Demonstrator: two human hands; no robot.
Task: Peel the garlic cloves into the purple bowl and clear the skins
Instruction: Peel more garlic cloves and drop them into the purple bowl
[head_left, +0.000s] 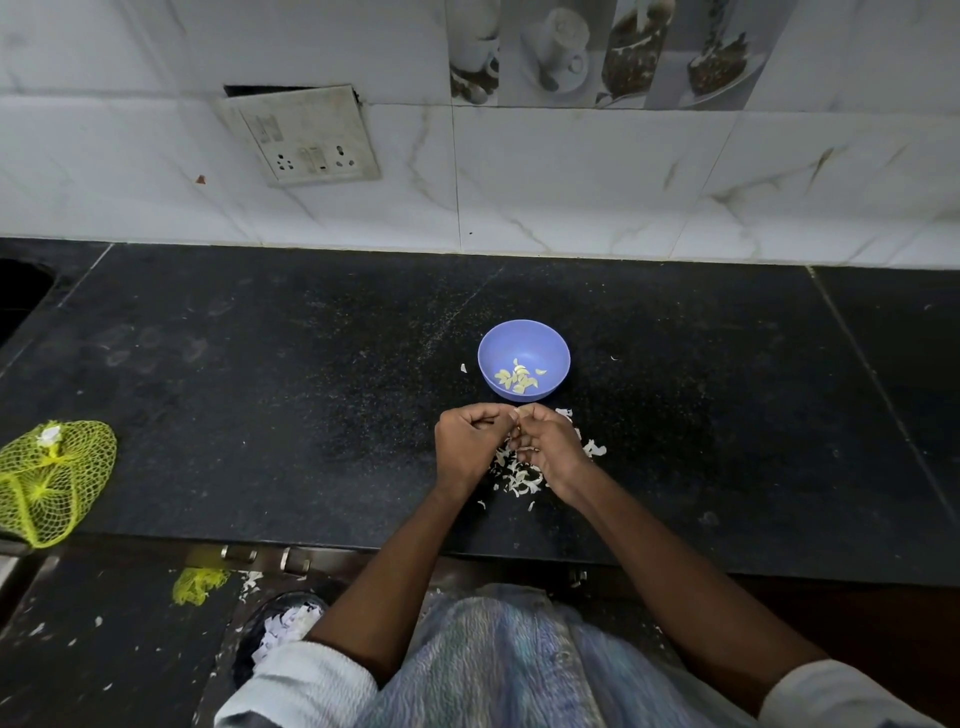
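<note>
A purple bowl (523, 343) stands on the black counter with several peeled garlic cloves (518, 379) in its bottom. Just in front of it, my left hand (467, 447) and my right hand (545, 441) meet fingertip to fingertip, both curled and pinching a small garlic clove (517, 415) that is mostly hidden between them. A heap of white garlic skins (519, 475) lies on the counter under and around my hands.
A yellow net bag (49, 480) lies at the counter's left front edge. The black counter (260, 389) runs back to a tiled wall with a switch plate (306, 137). On the floor below lie a bin with skins (285, 623) and a scrap of yellow net (197, 584).
</note>
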